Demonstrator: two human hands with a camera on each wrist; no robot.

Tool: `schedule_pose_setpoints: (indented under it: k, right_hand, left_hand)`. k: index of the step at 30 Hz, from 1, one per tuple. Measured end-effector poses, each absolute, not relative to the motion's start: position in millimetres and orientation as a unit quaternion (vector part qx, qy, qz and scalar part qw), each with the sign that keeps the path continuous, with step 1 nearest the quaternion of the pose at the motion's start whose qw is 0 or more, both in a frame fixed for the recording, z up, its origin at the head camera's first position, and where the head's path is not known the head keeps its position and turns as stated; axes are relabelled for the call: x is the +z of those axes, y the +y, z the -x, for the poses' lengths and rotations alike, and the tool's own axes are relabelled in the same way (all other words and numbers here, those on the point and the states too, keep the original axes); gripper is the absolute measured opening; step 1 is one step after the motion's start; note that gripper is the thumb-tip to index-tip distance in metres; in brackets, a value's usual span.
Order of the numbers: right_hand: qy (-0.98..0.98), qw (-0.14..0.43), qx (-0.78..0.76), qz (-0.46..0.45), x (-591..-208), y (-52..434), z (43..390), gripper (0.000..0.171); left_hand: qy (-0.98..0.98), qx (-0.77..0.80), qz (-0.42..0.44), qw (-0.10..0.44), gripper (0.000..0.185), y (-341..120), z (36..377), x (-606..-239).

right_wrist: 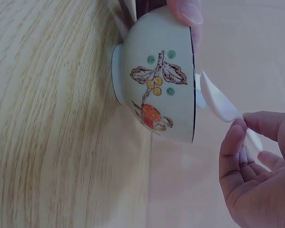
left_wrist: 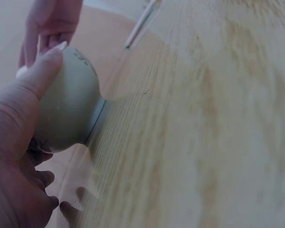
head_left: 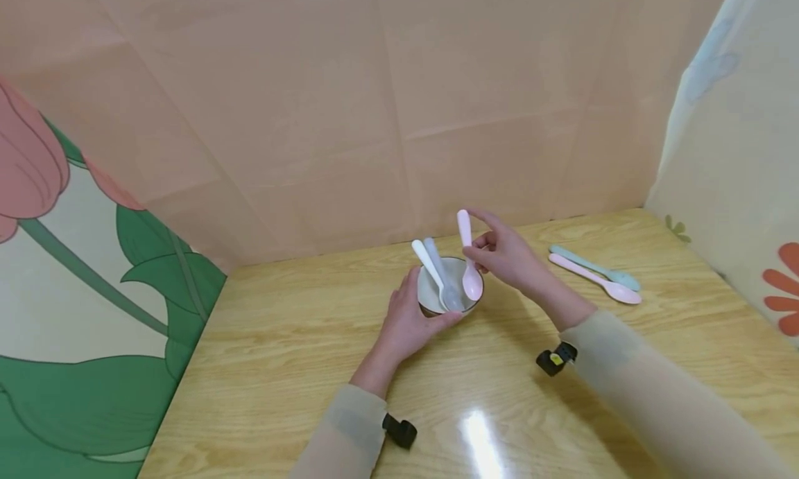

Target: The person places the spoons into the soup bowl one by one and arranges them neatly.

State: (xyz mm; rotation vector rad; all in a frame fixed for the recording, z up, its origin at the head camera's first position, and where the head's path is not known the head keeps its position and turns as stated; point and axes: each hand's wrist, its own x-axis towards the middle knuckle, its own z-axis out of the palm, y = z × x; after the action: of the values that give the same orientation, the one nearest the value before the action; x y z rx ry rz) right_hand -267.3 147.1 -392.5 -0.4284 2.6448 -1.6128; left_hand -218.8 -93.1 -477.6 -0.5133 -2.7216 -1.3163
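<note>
A white bowl (right_wrist: 154, 90) with a dark rim and painted fruit and leaves stands on the wooden table. My left hand (head_left: 412, 319) grips it from the left, thumb along the near side at the rim. Inside lean a white spoon (head_left: 428, 264) and a grey spoon (head_left: 437, 260), their handles sticking up past the far left rim. My right hand (head_left: 502, 254) pinches a pink spoon (head_left: 465, 228) by its handle, the scoop end pointing down over the right part of the bowl. In the right wrist view that scoop end is just outside the rim.
On the table (head_left: 281, 354) to the right, a second pink spoon (head_left: 587, 274) and a green spoon (head_left: 596, 265) lie side by side. A peach-coloured backdrop (head_left: 312, 118) rises behind the table's back edge, with a patterned sheet (head_left: 736, 188) on the right.
</note>
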Motion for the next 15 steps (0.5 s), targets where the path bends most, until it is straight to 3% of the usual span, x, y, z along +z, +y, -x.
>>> schedule_pose_setpoints:
  k: [15]
  right_hand:
    - [0.842, 0.017, -0.523, 0.133, -400, 133, 273, 0.078]
  left_hand:
    - [-0.887, -0.426, 0.174, 0.040, 0.111, -93, 220, -478]
